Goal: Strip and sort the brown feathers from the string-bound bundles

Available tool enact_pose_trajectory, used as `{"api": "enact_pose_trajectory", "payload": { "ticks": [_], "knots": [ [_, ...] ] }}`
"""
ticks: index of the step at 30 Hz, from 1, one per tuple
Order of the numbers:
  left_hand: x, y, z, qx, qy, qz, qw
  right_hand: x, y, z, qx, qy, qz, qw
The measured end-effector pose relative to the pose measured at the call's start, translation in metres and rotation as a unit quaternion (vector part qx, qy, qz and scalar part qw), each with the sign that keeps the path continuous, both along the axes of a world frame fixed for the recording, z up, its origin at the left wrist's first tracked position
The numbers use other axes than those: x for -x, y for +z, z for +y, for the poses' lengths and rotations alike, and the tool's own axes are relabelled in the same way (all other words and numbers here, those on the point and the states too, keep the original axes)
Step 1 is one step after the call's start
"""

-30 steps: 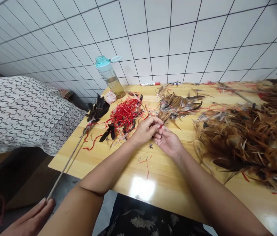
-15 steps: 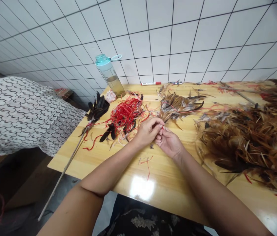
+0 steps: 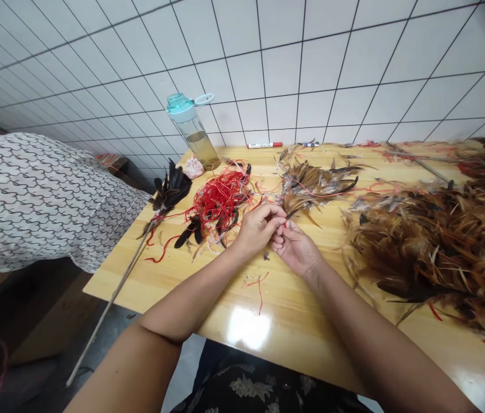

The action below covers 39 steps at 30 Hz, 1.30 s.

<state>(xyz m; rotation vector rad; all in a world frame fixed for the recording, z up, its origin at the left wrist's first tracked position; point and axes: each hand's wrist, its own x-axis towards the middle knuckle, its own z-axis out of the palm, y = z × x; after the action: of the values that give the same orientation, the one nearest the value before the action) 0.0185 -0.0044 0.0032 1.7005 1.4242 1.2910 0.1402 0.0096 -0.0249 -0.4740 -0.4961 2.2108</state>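
Both hands, the left hand (image 3: 258,228) and right hand (image 3: 296,248), pinched together on a thin red string (image 3: 284,224) beside the brown feather bunch (image 3: 311,184), likely soft, light, best held by its stems.

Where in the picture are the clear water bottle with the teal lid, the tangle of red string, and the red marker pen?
Clear water bottle with teal lid (image 3: 193,135), head view, on its clear body.
Tangle of red string (image 3: 218,198), head view, at its dense middle.
Red marker pen (image 3: 264,145), head view, on its barrel.
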Motion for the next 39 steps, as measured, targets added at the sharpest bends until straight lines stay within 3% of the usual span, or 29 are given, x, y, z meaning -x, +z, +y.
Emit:
{"api": "enact_pose_trajectory", "payload": {
  "ticks": [9,17,26,32,39],
  "knots": [
    [-0.001,0.004,-0.001,0.006,-0.023,-0.040,0.999,-0.004,-0.001,0.002,-0.004,0.015,0.025,1.000],
    [-0.001,0.011,-0.006,-0.081,-0.002,0.107,0.991,-0.004,-0.001,0.001,-0.016,0.005,0.002,1.000],
    [-0.003,0.010,-0.008,-0.174,-0.030,0.139,0.974,-0.005,0.000,0.000,-0.022,-0.012,0.004,1.000],
    [0.001,0.007,-0.006,-0.151,-0.054,0.105,0.981,-0.006,-0.002,0.001,-0.021,-0.006,0.020,1.000],
    [0.001,-0.001,-0.004,-0.056,-0.064,-0.014,0.996,-0.006,0.004,0.002,0.017,0.006,0.052,0.998]
  ]
}}
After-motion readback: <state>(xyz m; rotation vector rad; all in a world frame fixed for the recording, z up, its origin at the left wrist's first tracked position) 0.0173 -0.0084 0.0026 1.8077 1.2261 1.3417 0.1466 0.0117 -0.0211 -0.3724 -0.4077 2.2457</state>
